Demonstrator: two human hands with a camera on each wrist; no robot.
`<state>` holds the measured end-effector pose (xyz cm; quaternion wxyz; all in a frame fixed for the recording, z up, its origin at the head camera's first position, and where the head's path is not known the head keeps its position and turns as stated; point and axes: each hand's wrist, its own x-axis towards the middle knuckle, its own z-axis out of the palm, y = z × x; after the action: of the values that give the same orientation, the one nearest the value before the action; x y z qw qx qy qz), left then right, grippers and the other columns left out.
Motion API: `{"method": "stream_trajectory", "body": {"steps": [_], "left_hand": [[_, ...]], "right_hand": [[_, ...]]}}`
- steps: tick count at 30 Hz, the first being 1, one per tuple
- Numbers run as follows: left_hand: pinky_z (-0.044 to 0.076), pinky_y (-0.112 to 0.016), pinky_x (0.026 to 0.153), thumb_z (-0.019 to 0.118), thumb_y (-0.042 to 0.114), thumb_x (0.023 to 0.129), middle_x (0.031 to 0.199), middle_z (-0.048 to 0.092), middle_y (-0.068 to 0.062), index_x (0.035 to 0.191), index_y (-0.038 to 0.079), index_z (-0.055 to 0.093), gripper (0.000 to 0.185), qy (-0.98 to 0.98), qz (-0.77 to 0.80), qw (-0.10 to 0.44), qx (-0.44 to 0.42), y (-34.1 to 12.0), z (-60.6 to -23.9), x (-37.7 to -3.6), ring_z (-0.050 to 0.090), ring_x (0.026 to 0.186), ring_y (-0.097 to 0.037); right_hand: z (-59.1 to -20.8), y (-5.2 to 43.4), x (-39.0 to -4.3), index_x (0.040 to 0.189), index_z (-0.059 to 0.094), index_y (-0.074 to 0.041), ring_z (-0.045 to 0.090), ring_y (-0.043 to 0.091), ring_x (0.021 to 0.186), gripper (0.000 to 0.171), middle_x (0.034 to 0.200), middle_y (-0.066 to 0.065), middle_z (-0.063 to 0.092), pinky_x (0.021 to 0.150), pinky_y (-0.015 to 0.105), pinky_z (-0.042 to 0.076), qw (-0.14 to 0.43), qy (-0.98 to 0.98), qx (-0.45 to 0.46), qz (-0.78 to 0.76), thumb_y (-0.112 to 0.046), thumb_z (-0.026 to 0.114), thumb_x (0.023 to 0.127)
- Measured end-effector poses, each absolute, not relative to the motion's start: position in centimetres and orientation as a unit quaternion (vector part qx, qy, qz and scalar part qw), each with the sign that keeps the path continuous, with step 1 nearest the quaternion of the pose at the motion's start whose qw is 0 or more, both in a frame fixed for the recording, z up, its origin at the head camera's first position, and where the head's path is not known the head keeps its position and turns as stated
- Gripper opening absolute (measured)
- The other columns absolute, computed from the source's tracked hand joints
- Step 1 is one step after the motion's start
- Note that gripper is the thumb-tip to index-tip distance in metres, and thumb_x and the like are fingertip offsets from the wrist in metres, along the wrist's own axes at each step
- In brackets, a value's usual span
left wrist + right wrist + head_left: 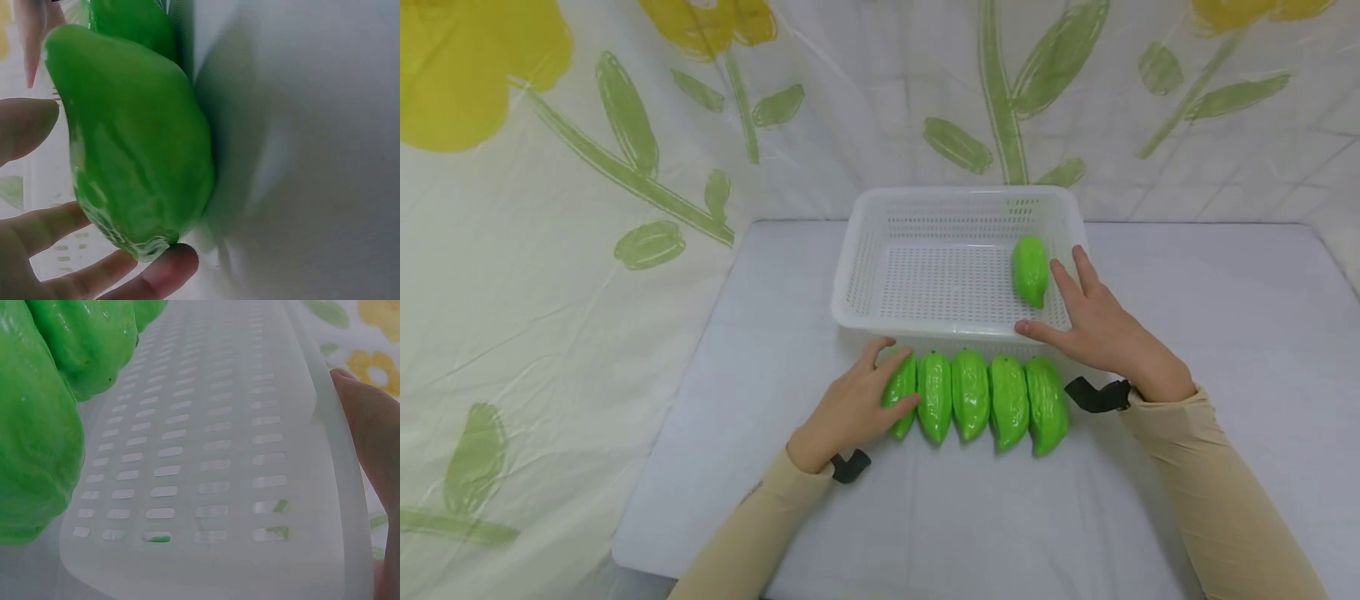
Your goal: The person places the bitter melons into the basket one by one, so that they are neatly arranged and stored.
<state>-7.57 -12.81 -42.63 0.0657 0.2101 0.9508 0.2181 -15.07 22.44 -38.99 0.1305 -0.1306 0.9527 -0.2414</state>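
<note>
A white perforated basket (848, 275) stands mid-table with one green toy gourd (1030, 269) lying in its right side. Several more green gourds (988, 400) lie side by side in a row before its front wall. My left hand (897, 377) grips the leftmost gourd (901, 385), fingers at its far end and thumb across it. Up close that gourd (137, 144) fills the left wrist view, with a fingertip (165, 269) under it. My right hand (1060, 292) hovers flat with spread fingers over the basket's front right corner, thumb at the rim. The basket wall (206, 456) and gourds (37, 444) fill the right wrist view.
The table (1225, 333) has a pale grey cloth. A flowered plastic sheet (587, 208) hangs behind and to the left. Black wrist straps (1097, 396) sit on both beige sleeves.
</note>
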Motion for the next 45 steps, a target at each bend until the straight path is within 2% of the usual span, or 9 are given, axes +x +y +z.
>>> {"method": "stream_trajectory", "body": {"steps": [4, 11, 32, 41, 45], "left_hand": [[0.06, -0.049, 0.084, 0.063, 0.048, 0.101, 0.165, 0.032, -0.016, 0.161, 0.014, 0.039, 0.073, 0.95, 0.222, 0.081, 0.205, -12.8, -42.8, -7.8, 0.067, 0.115, -0.037], [0.056, -0.056, 0.098, 0.061, 0.047, 0.103, 0.166, 0.033, -0.015, 0.162, 0.015, 0.037, 0.072, 0.946, 0.23, 0.102, 0.203, -12.8, -43.2, -8.0, 0.061, 0.128, -0.042], [0.048, -0.053, 0.112, 0.062, 0.041, 0.103, 0.163, 0.036, -0.014, 0.16, 0.012, 0.04, 0.067, 0.94, 0.257, 0.103, 0.199, -12.8, -43.7, -8.2, 0.052, 0.141, -0.038], [0.049, -0.052, 0.11, 0.063, 0.042, 0.103, 0.165, 0.035, -0.012, 0.161, 0.015, 0.04, 0.068, 0.944, 0.255, 0.096, 0.189, -13.1, -42.9, -7.7, 0.055, 0.137, -0.038], [0.053, -0.051, 0.107, 0.064, 0.041, 0.103, 0.163, 0.037, -0.012, 0.16, 0.014, 0.041, 0.067, 0.943, 0.252, 0.081, 0.204, -13.2, -42.6, -7.4, 0.062, 0.128, -0.036]], "right_hand": [[-38.9, 22.4, -15.1, 0.167, -0.005, -0.007, 0.006, 0.058, 0.155, 0.116, 0.17, 0.011, -0.03, 0.118, 0.075, 0.019, 0.128, 0.953, -0.131, -0.241, -0.071, 0.06, 0.094], [-38.9, 22.4, -15.1, 0.167, -0.005, -0.006, 0.007, 0.058, 0.155, 0.117, 0.17, 0.012, -0.03, 0.118, 0.076, 0.019, 0.127, 0.953, -0.132, -0.241, -0.07, 0.06, 0.094], [-39.0, 22.4, -15.1, 0.166, -0.003, -0.004, 0.008, 0.058, 0.155, 0.116, 0.17, 0.014, -0.029, 0.119, 0.074, 0.02, 0.125, 0.952, -0.136, -0.242, -0.069, 0.06, 0.095], [-38.9, 22.4, -15.1, 0.166, -0.003, -0.004, 0.009, 0.058, 0.155, 0.116, 0.17, 0.014, -0.029, 0.119, 0.074, 0.02, 0.126, 0.953, -0.134, -0.24, -0.07, 0.059, 0.095], [-39.0, 22.4, -15.1, 0.166, -0.003, -0.004, 0.008, 0.058, 0.155, 0.116, 0.17, 0.014, -0.029, 0.118, 0.075, 0.02, 0.127, 0.953, -0.134, -0.239, -0.071, 0.059, 0.095]]}}
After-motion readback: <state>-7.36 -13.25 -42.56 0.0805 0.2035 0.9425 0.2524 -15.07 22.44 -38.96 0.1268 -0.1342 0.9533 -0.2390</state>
